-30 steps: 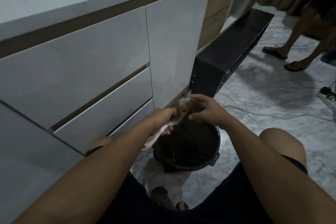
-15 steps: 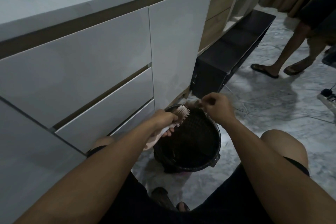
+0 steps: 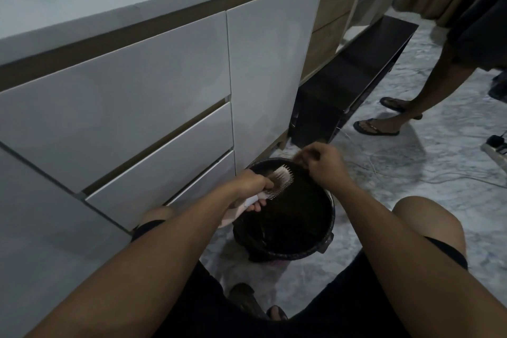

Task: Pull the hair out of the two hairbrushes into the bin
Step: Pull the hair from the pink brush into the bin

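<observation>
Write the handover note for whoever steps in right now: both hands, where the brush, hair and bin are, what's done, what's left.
Left hand: shut on the handle of the pink hairbrush, held tilted over the bin's left rim, bristles towards the right hand.
Right hand: fingertips pinched on a tuft of hair above the far rim of the black bin.
Done: that tuft is off the bristles.
Left: drop it into the bin, then check the bristles; what hair remains in them cannot be told. The second hairbrush is not in view, so it has to be found and cleaned too.

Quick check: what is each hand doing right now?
Left hand: closed on the pink hairbrush, over the black bin.
Right hand: pinched on a tuft of hair.
</observation>
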`<state>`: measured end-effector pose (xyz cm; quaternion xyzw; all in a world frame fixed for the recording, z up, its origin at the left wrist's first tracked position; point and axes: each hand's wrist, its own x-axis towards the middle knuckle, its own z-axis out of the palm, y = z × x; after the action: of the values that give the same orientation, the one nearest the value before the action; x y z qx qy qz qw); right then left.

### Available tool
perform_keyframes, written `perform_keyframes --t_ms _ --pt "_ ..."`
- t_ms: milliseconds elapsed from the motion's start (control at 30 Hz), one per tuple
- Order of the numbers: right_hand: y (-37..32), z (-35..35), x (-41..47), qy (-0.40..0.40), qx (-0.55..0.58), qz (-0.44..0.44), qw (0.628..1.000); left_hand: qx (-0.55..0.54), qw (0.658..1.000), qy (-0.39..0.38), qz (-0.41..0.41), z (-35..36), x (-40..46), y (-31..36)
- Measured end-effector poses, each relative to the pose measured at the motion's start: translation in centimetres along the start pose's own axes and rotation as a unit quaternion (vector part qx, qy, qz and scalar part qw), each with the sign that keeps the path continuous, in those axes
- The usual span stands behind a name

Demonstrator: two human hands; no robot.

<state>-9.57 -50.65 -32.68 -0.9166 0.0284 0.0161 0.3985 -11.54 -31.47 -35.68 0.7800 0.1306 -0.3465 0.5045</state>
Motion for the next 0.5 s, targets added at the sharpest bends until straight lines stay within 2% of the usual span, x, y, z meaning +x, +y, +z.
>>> perform_keyframes --t_ms 133,233,367,433,500 --pt "0.14 -0.44 0.24 0.051 0.014 0.053 0.997 -0.047 0.999 0.003 -0.018 -0.32 -0.01 -0.14" --pt "0.66 -0.24 0.42 0.059 0.015 0.085 0.995 -0.072 0.996 0.059 -0.016 -0.42 0.06 -0.16" --pt "0.49 -0.74 0.32 0.145 0.01 0.107 0.984 -0.114 0.986 0.12 -0.014 -0.59 0.42 -0.45" --pt "0.7 -0.77 0.45 0.133 0.014 0.105 0.985 -0.128 0.986 0.104 -0.012 -0.6 0.33 -0.39" --pt "0.74 -0.43 0.29 0.042 0.021 0.089 0.995 -0.142 0.987 0.079 -0.01 -0.49 0.31 -0.25"
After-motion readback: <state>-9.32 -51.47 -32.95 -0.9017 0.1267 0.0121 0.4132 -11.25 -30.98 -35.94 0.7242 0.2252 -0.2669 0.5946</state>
